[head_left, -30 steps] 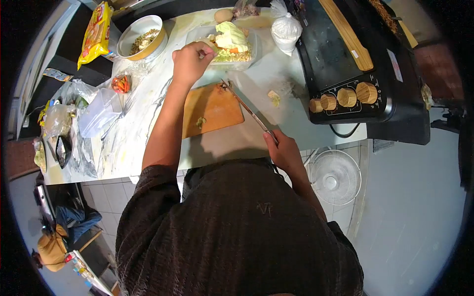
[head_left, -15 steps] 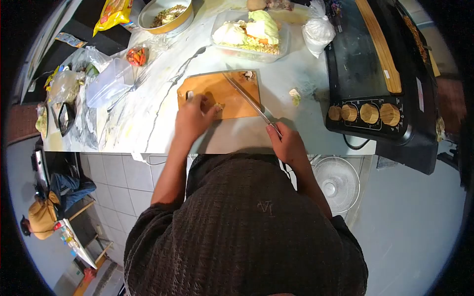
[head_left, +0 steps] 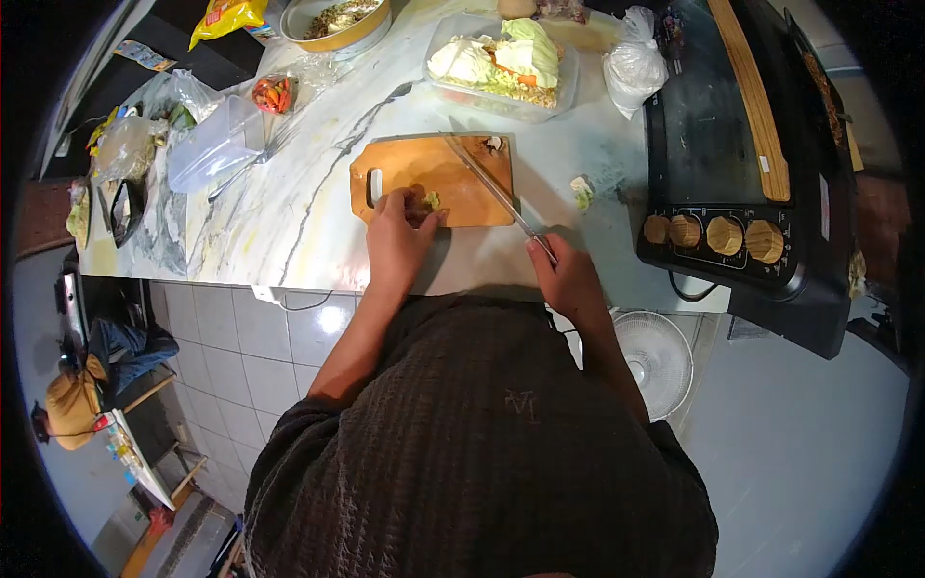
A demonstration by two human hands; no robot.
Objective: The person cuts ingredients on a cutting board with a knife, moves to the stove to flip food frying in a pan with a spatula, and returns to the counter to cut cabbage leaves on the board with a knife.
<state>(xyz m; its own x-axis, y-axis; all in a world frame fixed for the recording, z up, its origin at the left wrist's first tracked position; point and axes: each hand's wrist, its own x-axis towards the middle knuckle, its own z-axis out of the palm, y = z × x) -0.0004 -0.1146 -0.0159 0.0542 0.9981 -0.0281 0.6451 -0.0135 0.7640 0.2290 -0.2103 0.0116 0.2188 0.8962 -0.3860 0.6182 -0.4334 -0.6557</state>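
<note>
A wooden cutting board [head_left: 385, 159] with a handle slot lies near the counter's front edge. My left hand [head_left: 398, 241] rests over its lower part, fingers curled closed around a small yellow-green vegetable piece [head_left: 433, 200]; its exact kind is unclear. My right hand [head_left: 567, 276] grips the handle of a knife [head_left: 489, 183], whose long blade slants up and left across the board's right side. Small whitish scraps [head_left: 494, 144] sit at the board's upper right corner. On the counter to the right is a pale green-white leafy bit [head_left: 581, 193].
Beyond the board stands a clear container [head_left: 501, 104] of cabbage and shredded vegetables. A black oven [head_left: 718, 236] is at right, beside a bag of white powder [head_left: 635, 72]. Leftward are an empty plastic tub [head_left: 217, 144], red chillies [head_left: 273, 94] and a bowl [head_left: 356, 43]. A person [head_left: 75, 409] sits far left.
My left hand has shifted a little right along the board, uncovering the handle slot. The knife stays in my right hand at nearly the same angle. The view has moved slightly.
</note>
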